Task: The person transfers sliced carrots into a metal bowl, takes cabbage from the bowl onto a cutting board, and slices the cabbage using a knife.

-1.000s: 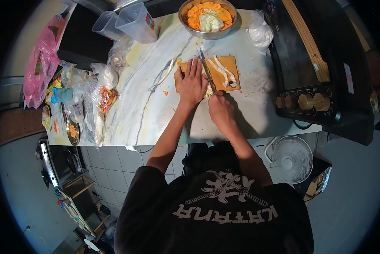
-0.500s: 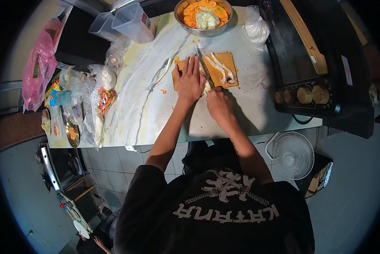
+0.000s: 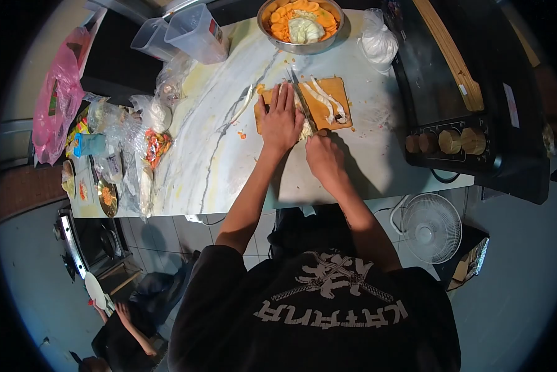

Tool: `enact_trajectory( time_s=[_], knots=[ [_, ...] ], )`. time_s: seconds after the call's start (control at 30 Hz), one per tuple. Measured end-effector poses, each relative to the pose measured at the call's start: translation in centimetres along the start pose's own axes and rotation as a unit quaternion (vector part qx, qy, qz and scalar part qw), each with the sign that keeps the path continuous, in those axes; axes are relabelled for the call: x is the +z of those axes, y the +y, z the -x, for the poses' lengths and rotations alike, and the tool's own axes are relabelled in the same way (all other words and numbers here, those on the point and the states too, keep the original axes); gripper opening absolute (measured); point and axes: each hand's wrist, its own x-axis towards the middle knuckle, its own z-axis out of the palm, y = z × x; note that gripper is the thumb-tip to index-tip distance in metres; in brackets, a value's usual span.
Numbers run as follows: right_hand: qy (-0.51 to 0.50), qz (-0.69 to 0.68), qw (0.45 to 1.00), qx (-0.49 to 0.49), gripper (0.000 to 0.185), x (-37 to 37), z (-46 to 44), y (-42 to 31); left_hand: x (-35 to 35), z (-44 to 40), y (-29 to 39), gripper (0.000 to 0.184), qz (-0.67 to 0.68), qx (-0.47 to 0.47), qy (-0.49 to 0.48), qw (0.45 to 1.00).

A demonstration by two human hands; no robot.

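Observation:
My left hand [image 3: 281,123] lies flat on the left part of a wooden cutting board [image 3: 338,90], its fingers stretched forward over pale food. My right hand [image 3: 324,156] is closed round the handle of a knife [image 3: 301,99] near the board's front edge. The blade points away from me, just right of my left fingers. Between blade and left hand shows some pale shredded food [image 3: 305,130]. Pale strips [image 3: 323,99] lie on the right part of the board. What is under my left palm is hidden.
A metal bowl [image 3: 280,43] of orange slices and a pale cabbage piece stands at the back, near a white-filled bag [image 3: 378,44]. Plastic containers [image 3: 195,34] and bags [image 3: 129,130] are left, a black oven [image 3: 440,124] right. Another person [image 3: 126,338] is at lower left.
The other person has come further into view at lower left, with a white plate-like object higher up. My hands have kept nearly the same place on the board; the view shifted slightly.

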Motion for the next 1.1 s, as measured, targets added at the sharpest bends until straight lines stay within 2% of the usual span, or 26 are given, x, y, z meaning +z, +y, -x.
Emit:
enact_trajectory(
  time_s=[0.1, 0.17, 0.3, 0.4, 0.47, 0.67, 1.1],
  knots=[
    [0.009, 0.004, 1.000, 0.004, 0.026, -0.2, -1.6, -0.3, -0.2, 0.0, 0.1, 0.062, 0.002, -0.002, -0.004, 1.000],
    [-0.022, -0.007, 0.999, -0.033, 0.022, -0.6, -2.2, -0.4, -0.2, -0.1, 0.1, 0.063, 0.011, -0.001, 0.004, 1.000],
    [0.001, 0.014, 1.000, -0.025, 0.020, 0.0, -1.6, -0.3, -0.2, -0.2, 0.0, 0.063, 0.006, 0.002, 0.006, 1.000],
    [-0.008, 0.010, 0.999, -0.031, 0.023, 0.7, -0.1, 0.4, 0.0, -0.1, -0.1, 0.063, -0.001, 0.008, -0.002, 1.000],
    [0.007, 0.018, 1.000, 0.006, 0.027, 0.4, 1.4, 0.4, 0.2, -0.1, -0.1, 0.061, 0.007, 0.002, 0.018, 1.000],
    [-0.004, 0.006, 0.999, 0.037, 0.032, 0.1, 3.1, 0.6, 0.3, -0.1, -0.2, 0.062, 0.015, 0.002, 0.015, 1.000],
    [-0.018, 0.001, 0.999, 0.027, 0.032, 0.2, 2.9, 0.5, 0.0, -0.1, -0.1, 0.064, 0.017, -0.001, -0.003, 1.000]
  ],
)
